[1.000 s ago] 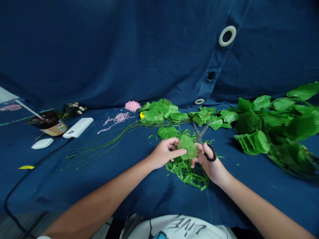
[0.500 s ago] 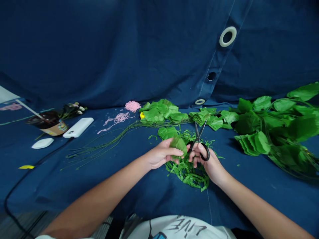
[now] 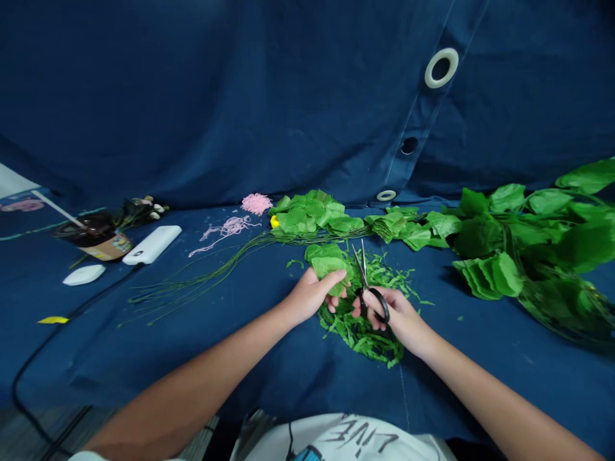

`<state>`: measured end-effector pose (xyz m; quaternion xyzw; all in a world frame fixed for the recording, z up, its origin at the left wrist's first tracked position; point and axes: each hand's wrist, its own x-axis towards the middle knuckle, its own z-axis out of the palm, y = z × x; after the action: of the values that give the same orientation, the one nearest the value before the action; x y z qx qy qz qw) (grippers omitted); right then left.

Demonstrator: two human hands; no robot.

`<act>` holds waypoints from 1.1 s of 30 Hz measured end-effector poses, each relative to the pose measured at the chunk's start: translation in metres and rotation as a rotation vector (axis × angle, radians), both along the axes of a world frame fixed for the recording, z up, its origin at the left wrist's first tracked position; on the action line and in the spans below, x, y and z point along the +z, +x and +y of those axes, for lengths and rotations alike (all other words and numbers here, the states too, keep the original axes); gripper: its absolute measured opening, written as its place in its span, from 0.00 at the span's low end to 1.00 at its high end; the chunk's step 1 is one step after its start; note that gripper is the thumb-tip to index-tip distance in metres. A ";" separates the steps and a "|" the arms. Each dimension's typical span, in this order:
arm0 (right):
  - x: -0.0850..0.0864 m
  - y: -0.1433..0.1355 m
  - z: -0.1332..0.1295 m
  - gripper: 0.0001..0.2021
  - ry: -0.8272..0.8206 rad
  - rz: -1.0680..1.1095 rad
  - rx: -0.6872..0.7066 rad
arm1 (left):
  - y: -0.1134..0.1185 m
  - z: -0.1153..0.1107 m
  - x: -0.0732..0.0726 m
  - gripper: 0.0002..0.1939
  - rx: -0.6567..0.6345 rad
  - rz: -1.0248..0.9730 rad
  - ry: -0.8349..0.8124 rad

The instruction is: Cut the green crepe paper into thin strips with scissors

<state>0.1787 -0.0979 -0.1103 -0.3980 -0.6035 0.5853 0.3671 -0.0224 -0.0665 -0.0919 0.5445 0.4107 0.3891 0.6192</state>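
Note:
Between the thumb and fingers of my left hand [image 3: 314, 296] is a green paper leaf [image 3: 328, 266]. My right hand [image 3: 394, 314] has its fingers in the black handles of a pair of scissors [image 3: 368, 288]. The scissor blades are slightly apart and point up and away, just right of the leaf, not visibly touching it. Below both hands lies a heap of shredded green trimmings [image 3: 368, 336]. Behind them, a pile of cut green leaves [image 3: 310, 214] rests on thin green stems [image 3: 225, 264].
Leafy green branches [image 3: 542, 230] spread over the right side. At the left are a drink cup [image 3: 98, 237] with a straw, a white power bank [image 3: 152, 244] on a black cable, a white case [image 3: 84, 275] and a yellow scrap [image 3: 54, 319]. Pink thread [image 3: 255, 204] lies at the back.
My right hand has turned the scissors so the blades point more to the left, and their opening has narrowed. The leaf in my left hand has tilted and shifted slightly left.

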 end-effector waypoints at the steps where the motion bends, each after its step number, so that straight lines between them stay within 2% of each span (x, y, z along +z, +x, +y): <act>1: -0.001 0.000 0.000 0.21 -0.005 -0.022 0.014 | 0.000 0.000 0.000 0.17 0.030 0.007 0.013; 5: -0.005 0.000 -0.002 0.20 -0.012 -0.057 0.067 | 0.000 0.000 0.002 0.15 0.093 0.038 0.032; 11: -0.001 -0.001 -0.004 0.19 0.056 -0.109 0.096 | 0.001 -0.001 -0.003 0.17 0.052 0.066 0.074; 16: -0.003 0.000 -0.004 0.19 0.045 -0.090 0.092 | 0.001 -0.002 -0.003 0.18 0.109 0.083 0.067; 20: -0.003 0.000 -0.004 0.18 0.051 -0.090 0.104 | 0.000 -0.003 -0.001 0.19 0.161 0.167 0.131; 25: 0.000 -0.001 -0.005 0.19 0.040 -0.081 0.112 | 0.000 -0.005 -0.003 0.21 0.159 0.209 0.200; 33: -0.003 -0.003 -0.005 0.21 0.038 -0.102 0.082 | 0.001 -0.005 -0.008 0.21 0.181 0.242 0.214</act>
<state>0.1762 -0.1026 -0.1136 -0.3953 -0.6482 0.5674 0.3189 -0.0218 -0.0713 -0.0998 0.6108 0.4859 0.4163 0.4664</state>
